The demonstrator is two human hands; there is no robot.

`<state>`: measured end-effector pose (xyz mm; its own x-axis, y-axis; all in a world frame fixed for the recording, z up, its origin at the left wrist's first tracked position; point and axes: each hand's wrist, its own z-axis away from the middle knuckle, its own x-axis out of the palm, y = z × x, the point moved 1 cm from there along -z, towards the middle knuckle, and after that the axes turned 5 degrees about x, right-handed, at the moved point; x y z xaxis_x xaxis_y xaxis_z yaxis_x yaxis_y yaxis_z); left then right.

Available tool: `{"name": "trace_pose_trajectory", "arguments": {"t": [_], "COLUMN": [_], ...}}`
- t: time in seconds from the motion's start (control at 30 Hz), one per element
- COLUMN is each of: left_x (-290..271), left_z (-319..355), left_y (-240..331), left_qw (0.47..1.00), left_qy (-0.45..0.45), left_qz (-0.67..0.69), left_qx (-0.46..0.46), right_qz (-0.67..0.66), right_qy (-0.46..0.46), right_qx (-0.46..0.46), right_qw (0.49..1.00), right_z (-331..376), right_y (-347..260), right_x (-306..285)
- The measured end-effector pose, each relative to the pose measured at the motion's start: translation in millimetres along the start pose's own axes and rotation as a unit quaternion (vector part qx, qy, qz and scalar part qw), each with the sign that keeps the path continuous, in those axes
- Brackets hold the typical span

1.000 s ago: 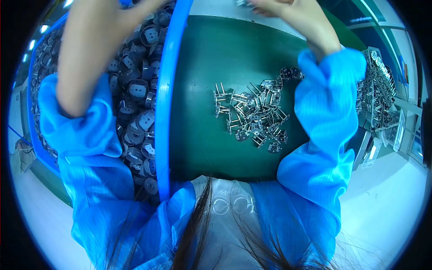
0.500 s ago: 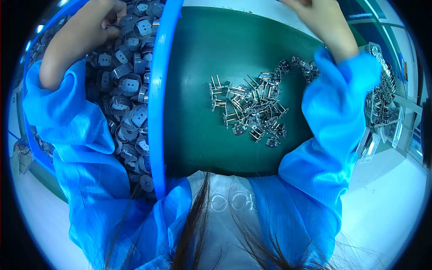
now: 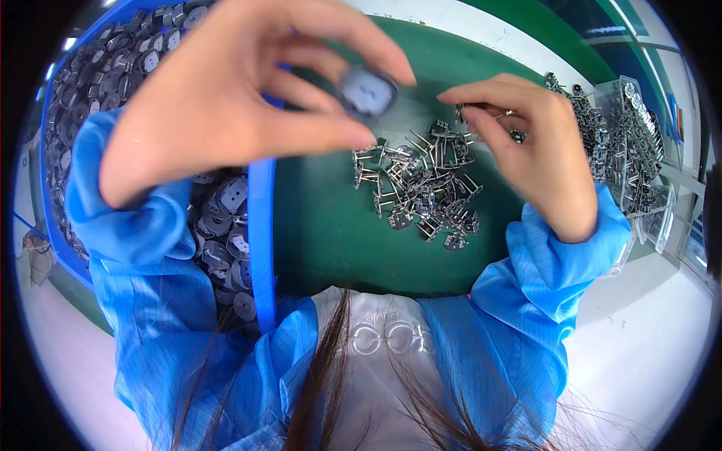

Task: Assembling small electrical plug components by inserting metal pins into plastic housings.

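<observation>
Between the thumb and fingers of my left hand [image 3: 233, 98] is a round grey plastic housing [image 3: 368, 92], its pale face with small slots showing. The hand is raised over the blue bin's right wall and the green mat. My right hand [image 3: 534, 135] pinches a small dark part [image 3: 460, 114] that looks like one of the pinned circuit boards, mostly hidden by the fingertips. Below and between the hands lies a loose pile of small round circuit boards with long metal pins [image 3: 425, 184].
At the left stands a blue bin [image 3: 263, 248] full of similar grey housings [image 3: 226, 199]. Clear plastic trays [image 3: 624, 135] heaped with pinned boards stand at the far right. The green mat [image 3: 338, 248] covers the bench, with a white strip [image 3: 451, 36] along its far edge.
My left hand has come out of the bin, moving right with a housing in it. My right hand has come down and nearer from the far edge, now pinching a small part.
</observation>
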<state>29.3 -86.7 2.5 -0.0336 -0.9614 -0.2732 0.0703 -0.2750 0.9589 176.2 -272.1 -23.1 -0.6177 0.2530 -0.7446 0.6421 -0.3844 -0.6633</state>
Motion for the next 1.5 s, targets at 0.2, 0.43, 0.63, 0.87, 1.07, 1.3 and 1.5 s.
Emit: {"name": "trace_pose_trajectory", "arguments": {"t": [0.2,0.43,0.63,0.87,1.07,1.3,1.5], "left_x": [12.0,17.1,21.5,20.2,18.9,21.0,17.7], "left_z": [-0.6,0.3,-0.6,-0.6,2.8,4.7,3.7], "left_y": [-6.9,-4.0,-7.1,-13.9,-13.7,-20.7,-16.2], "left_qw": [0.998,0.994,0.993,0.995,0.995,0.989,0.996], "left_qy": [0.049,0.108,0.109,0.082,0.081,0.128,0.079], "left_qz": [-0.006,-0.007,0.053,0.043,0.053,0.072,0.049], "left_qx": [0.035,0.010,0.000,0.021,0.011,0.028,0.016], "right_qz": [-0.290,-0.181,-0.093,-0.086,-0.178,0.028,-0.229], "right_qy": [-0.064,0.053,0.137,0.168,0.234,0.219,0.167], "right_qx": [0.009,-0.135,-0.172,-0.157,-0.250,-0.235,-0.118], "right_qw": [0.955,0.973,0.971,0.969,0.923,0.947,0.952], "right_z": [4.0,0.0,-2.1,-7.0,-10.1,-6.8,-7.4], "right_y": [-26.2,-34.8,-37.9,-46.2,-35.4,-47.7,-32.3], "right_x": [-5.5,3.4,10.3,18.9,31.2,22.9,31.5]}}
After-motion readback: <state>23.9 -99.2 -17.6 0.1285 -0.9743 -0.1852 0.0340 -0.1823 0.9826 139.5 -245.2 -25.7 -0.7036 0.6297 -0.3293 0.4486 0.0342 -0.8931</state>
